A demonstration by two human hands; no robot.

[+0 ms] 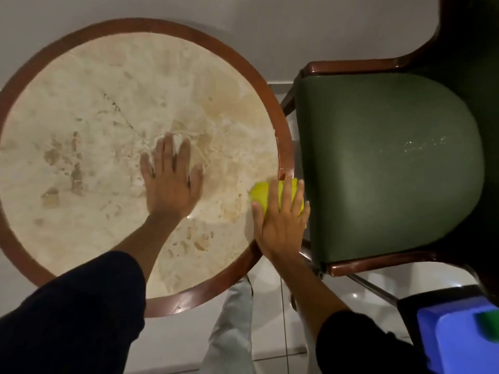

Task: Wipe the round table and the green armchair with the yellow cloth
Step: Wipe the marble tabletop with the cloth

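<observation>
The round table (102, 109) has a pale marbled top and a brown wooden rim. My left hand (171, 182) lies flat on the marble near the middle, fingers spread, holding nothing. My right hand (280, 215) presses flat on the folded yellow cloth (263, 194) at the table's right edge, where the rim meets the chair. The cloth is partly hidden under my fingers. The green armchair (388, 168) stands directly to the right of the table, with a green seat and dark wooden arms.
A blue box (459, 338) with a green piece on it sits at the bottom right on a dark stand. Pale floor tiles and a light trouser leg (232, 327) show between table and chair. A wall runs along the top.
</observation>
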